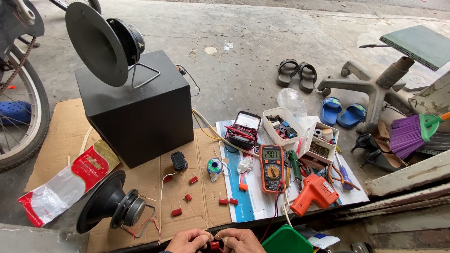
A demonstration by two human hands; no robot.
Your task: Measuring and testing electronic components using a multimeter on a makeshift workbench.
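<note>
My left hand (190, 241) and right hand (241, 240) pinch a small red part (214, 245); a red and clear bag (70, 182) lies far left

There is only one view, from the camera on the person's head. It looks forward and steeply down over a sheet of cardboard (70, 140) on a concrete floor (243, 42). The near edge of the cardboard runs along the bottom of the frame, where the left hand (190, 241) and right hand (241, 240) just enter (cut off at the wrists). The far floor lies well away at the top.
</note>
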